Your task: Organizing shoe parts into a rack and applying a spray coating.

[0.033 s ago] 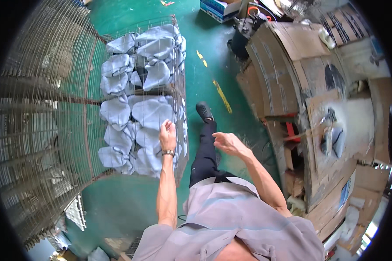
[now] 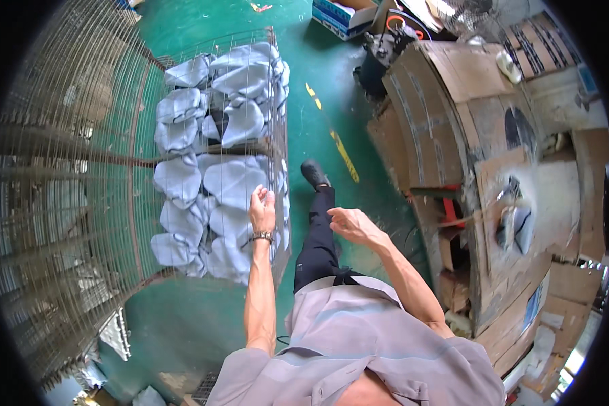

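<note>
Wire cage of grey-blue pieces, unchanged
Left hand curls over its top edge; right hand hangs spread, holding nothing

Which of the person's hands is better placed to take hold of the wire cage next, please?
Probably the left hand: it already rests on the wire cage above the pale blue pieces. The right hand hangs open, clear of it.

One head-worn fisheye view looks steeply down from above the person's shoulders, facing the green floor ahead.
</note>
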The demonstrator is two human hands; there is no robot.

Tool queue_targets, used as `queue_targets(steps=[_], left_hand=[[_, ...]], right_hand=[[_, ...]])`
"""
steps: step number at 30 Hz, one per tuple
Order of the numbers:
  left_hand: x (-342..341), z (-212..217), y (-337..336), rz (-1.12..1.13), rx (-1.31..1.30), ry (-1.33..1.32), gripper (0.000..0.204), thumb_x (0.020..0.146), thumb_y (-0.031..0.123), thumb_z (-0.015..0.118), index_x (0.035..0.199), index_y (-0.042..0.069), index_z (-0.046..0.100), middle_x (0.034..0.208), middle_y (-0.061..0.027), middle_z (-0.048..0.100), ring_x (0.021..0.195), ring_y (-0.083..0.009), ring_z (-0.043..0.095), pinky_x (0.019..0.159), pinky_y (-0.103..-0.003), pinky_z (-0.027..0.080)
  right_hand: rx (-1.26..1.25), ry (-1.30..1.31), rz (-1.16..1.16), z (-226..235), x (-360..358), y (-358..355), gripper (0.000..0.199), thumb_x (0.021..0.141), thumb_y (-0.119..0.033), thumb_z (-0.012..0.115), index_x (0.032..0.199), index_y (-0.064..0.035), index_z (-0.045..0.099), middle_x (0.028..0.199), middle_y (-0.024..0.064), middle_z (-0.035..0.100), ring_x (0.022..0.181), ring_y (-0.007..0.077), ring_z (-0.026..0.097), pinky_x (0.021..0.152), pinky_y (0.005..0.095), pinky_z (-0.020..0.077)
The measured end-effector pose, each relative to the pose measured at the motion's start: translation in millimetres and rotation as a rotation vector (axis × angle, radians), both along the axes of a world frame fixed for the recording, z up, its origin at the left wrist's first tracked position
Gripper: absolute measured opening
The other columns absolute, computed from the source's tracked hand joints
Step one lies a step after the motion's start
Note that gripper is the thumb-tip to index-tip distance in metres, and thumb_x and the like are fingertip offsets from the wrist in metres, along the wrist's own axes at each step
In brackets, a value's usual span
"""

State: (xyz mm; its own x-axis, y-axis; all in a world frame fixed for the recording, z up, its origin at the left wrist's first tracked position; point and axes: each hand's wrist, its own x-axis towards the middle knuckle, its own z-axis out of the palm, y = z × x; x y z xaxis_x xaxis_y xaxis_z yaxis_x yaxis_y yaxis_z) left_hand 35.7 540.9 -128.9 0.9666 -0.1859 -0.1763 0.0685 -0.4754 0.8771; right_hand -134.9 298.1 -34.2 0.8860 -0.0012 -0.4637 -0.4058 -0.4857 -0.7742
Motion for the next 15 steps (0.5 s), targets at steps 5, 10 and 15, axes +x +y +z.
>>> queue_targets(steps=[5,10,15], left_hand=[[94,-78,-87,0.109,0.098,0.155,0.085,0.092,0.04,0.073,0.151,-0.009,0.035,0.147,-0.0291,0.05,0.138,-0.0388,0.048,0.116,-0.043,0.037],[155,-118,-132,0.269,0.332,0.342,0.1,0.087,0.051,0.071,0.152,-0.012,0.03,0.154,-0.0334,0.039,0.145,-0.0419,0.039,0.121,-0.043,0.031],[174,-147,-139,0.228,0.489,0.534,0.088,0.08,0.049,0.079,0.139,-0.008,0.047,0.137,-0.034,0.056,0.128,-0.0472,0.055,0.108,-0.05,0.046]], right_hand=[[-0.055,-0.024,0.107,-27,129,-79,0.041,0.095,-0.02,0.065,0.129,0.0019,0.061,0.107,0.021,0.074,0.099,0.0336,0.073,0.087,0.0411,0.0585],[-0.041,-0.133,0.218,-40,263,-167,0.036,0.09,-0.019,0.068,0.122,-0.0015,0.066,0.091,0.0172,0.076,0.085,0.0359,0.074,0.078,0.0428,0.0596],[-0.1,-0.103,0.198,-51,421,-220,0.04,0.09,-0.024,0.069,0.122,-0.0006,0.067,0.1,0.0187,0.075,0.091,0.0319,0.074,0.08,0.0399,0.0583]])
